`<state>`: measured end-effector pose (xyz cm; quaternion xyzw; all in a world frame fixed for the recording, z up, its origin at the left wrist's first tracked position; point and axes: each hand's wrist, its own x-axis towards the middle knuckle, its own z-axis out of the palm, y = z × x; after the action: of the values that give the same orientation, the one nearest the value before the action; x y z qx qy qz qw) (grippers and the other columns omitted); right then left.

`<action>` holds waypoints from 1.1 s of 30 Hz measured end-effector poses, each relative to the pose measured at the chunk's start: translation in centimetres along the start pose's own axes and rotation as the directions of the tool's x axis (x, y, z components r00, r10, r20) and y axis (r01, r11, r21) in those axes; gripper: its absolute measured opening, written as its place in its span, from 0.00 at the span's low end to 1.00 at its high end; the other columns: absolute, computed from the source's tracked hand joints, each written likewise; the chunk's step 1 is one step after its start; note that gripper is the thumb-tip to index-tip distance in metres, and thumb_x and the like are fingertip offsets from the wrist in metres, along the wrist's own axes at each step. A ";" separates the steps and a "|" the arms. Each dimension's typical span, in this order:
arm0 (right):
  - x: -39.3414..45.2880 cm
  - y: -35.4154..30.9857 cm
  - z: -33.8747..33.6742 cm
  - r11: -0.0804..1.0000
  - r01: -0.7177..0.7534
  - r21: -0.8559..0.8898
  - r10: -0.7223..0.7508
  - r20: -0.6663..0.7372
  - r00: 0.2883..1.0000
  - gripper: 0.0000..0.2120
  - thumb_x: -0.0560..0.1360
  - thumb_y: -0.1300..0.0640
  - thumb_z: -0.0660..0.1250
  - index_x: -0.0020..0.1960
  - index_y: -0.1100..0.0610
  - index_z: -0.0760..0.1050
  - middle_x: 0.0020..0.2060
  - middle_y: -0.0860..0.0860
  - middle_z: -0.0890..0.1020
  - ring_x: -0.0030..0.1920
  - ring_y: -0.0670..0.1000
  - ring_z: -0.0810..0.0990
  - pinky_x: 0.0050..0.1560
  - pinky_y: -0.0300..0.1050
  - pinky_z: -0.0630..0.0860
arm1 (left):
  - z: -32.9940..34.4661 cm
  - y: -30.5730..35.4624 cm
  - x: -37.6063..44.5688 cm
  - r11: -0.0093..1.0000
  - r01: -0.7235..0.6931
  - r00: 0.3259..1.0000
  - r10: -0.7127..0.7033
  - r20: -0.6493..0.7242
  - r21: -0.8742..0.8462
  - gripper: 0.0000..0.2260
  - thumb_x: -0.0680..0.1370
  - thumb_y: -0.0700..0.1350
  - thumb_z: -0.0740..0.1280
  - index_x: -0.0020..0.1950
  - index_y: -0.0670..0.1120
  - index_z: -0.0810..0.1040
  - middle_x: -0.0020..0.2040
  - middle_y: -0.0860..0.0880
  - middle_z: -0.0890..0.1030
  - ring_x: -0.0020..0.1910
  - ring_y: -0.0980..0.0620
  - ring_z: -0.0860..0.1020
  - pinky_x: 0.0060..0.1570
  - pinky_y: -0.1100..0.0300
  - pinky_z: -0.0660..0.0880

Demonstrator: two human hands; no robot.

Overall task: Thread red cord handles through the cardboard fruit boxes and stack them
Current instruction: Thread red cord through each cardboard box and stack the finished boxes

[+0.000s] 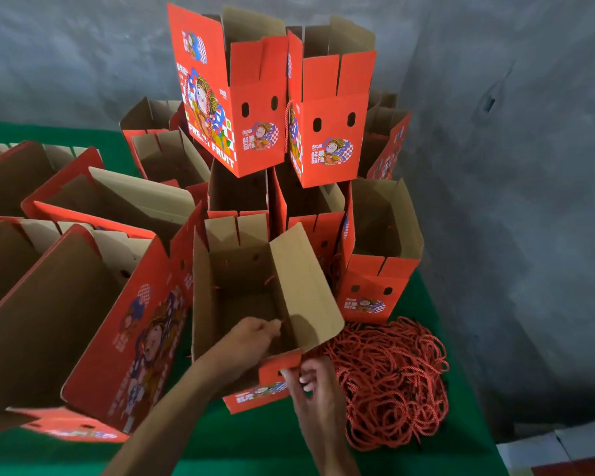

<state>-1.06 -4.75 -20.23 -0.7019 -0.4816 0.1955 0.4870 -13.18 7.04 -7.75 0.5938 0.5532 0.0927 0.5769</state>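
An open red cardboard fruit box (241, 280) stands in front of me, brown inside, flaps up. My left hand (255, 334) reaches down inside it and pinches a red cord end at the near wall. My right hand (311, 383) is outside the box's near red face, fingers curled at a handle hole, seemingly on the cord there. A heap of loose red cords (392, 383) lies on the green cloth just right of the box. Behind, finished boxes are stacked, with two upright ones (234, 108) (330, 111) on top.
More open boxes (93, 297) lie tilted in rows on the left. Another upright box (378, 255) stands at the right of the stack. The green-covered table (272, 438) ends at the right near a grey wall (512, 166).
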 end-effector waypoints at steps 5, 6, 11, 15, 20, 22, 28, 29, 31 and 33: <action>-0.9 0.2 1.3 0.962 0.216 -0.165 -0.237 -0.118 0.964 0.16 0.78 0.63 0.73 0.47 0.46 0.70 0.40 0.43 0.77 0.39 0.40 0.76 0.37 0.38 0.76 | -0.6 0.3 -5.5 0.861 -0.470 0.843 0.503 -0.191 0.195 0.19 0.82 0.62 0.55 0.57 0.54 0.81 0.47 0.58 0.83 0.45 0.67 0.80 0.41 0.71 0.75; -1.4 0.3 1.4 0.923 0.329 -0.199 -0.350 -0.086 0.933 0.12 0.78 0.62 0.73 0.52 0.48 0.74 0.47 0.46 0.80 0.44 0.42 0.79 0.42 0.38 0.79 | -1.1 0.4 -6.4 0.809 -0.560 0.768 0.588 -0.255 0.177 0.17 0.83 0.61 0.56 0.61 0.56 0.80 0.55 0.63 0.82 0.54 0.69 0.79 0.47 0.74 0.76; -3.8 -0.3 2.5 0.803 0.414 -0.429 -0.419 0.088 0.904 0.19 0.76 0.52 0.69 0.66 0.46 0.79 0.63 0.58 0.81 0.62 0.55 0.81 0.58 0.50 0.81 | -3.7 -0.4 -6.7 0.653 -0.649 0.397 0.729 -0.557 0.392 0.14 0.84 0.49 0.60 0.65 0.48 0.78 0.69 0.57 0.76 0.70 0.58 0.73 0.64 0.56 0.77; -4.6 -2.3 3.0 0.794 0.292 -0.533 -0.191 0.236 0.953 0.26 0.72 0.50 0.66 0.70 0.40 0.76 0.72 0.63 0.75 0.65 0.62 0.81 0.60 0.58 0.82 | -3.9 -3.2 -4.8 0.751 -0.609 0.432 0.584 -0.688 0.255 0.19 0.84 0.54 0.56 0.75 0.52 0.69 0.77 0.57 0.67 0.77 0.58 0.64 0.74 0.49 0.66; -5.2 -2.6 3.9 0.795 0.276 -0.540 -0.135 0.286 0.949 0.39 0.65 0.51 0.80 0.74 0.38 0.72 0.75 0.67 0.69 0.62 0.59 0.83 0.58 0.56 0.83 | -2.0 -6.9 -2.2 0.869 -0.440 0.743 0.211 -0.635 -0.226 0.27 0.81 0.68 0.49 0.78 0.60 0.65 0.76 0.60 0.67 0.75 0.60 0.65 0.76 0.51 0.62; -5.1 -2.4 4.3 0.781 0.281 -0.558 -0.126 0.301 0.945 0.39 0.63 0.52 0.82 0.72 0.39 0.74 0.73 0.68 0.71 0.62 0.62 0.83 0.58 0.57 0.83 | -1.2 -8.2 -1.2 0.889 -0.368 0.812 0.165 -0.560 -0.272 0.30 0.79 0.71 0.46 0.76 0.60 0.67 0.76 0.57 0.70 0.75 0.57 0.67 0.75 0.52 0.62; -3.8 -3.0 4.4 0.746 0.376 -0.549 -0.239 0.306 0.922 0.37 0.73 0.48 0.72 0.77 0.34 0.61 0.72 0.62 0.66 0.59 0.56 0.80 0.56 0.48 0.82 | 0.1 -12.0 1.1 0.850 -0.205 0.923 0.003 -0.385 -0.485 0.22 0.78 0.72 0.51 0.69 0.70 0.71 0.71 0.53 0.76 0.71 0.47 0.73 0.69 0.38 0.71; -3.7 -3.0 4.1 0.756 0.400 -0.518 -0.258 0.326 0.909 0.35 0.74 0.46 0.71 0.76 0.34 0.61 0.72 0.61 0.64 0.59 0.54 0.80 0.56 0.46 0.82 | 0.1 -12.5 1.4 0.836 -0.175 0.932 -0.029 -0.360 -0.521 0.18 0.80 0.69 0.52 0.66 0.70 0.73 0.68 0.52 0.78 0.69 0.46 0.76 0.65 0.39 0.74; -3.6 -2.7 3.3 0.773 0.426 -0.471 -0.280 0.350 0.894 0.35 0.72 0.43 0.74 0.74 0.33 0.62 0.74 0.59 0.61 0.59 0.51 0.80 0.58 0.43 0.82 | 0.2 -12.6 1.4 0.812 -0.104 0.955 -0.080 -0.285 -0.575 0.12 0.83 0.64 0.55 0.61 0.72 0.76 0.64 0.54 0.81 0.66 0.47 0.78 0.59 0.42 0.79; -3.1 -2.6 2.1 0.793 0.426 -0.435 -0.308 0.316 0.897 0.37 0.66 0.42 0.79 0.72 0.34 0.68 0.73 0.58 0.65 0.52 0.44 0.81 0.53 0.37 0.82 | 0.4 -12.2 1.1 0.821 -0.044 0.971 -0.098 -0.217 -0.570 0.11 0.81 0.68 0.56 0.61 0.76 0.73 0.67 0.58 0.77 0.67 0.50 0.75 0.58 0.41 0.77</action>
<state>-5.29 -6.21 -19.46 -0.6676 -0.6956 0.0463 0.2614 -19.13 4.28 -18.08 0.3706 0.5729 0.3157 0.6593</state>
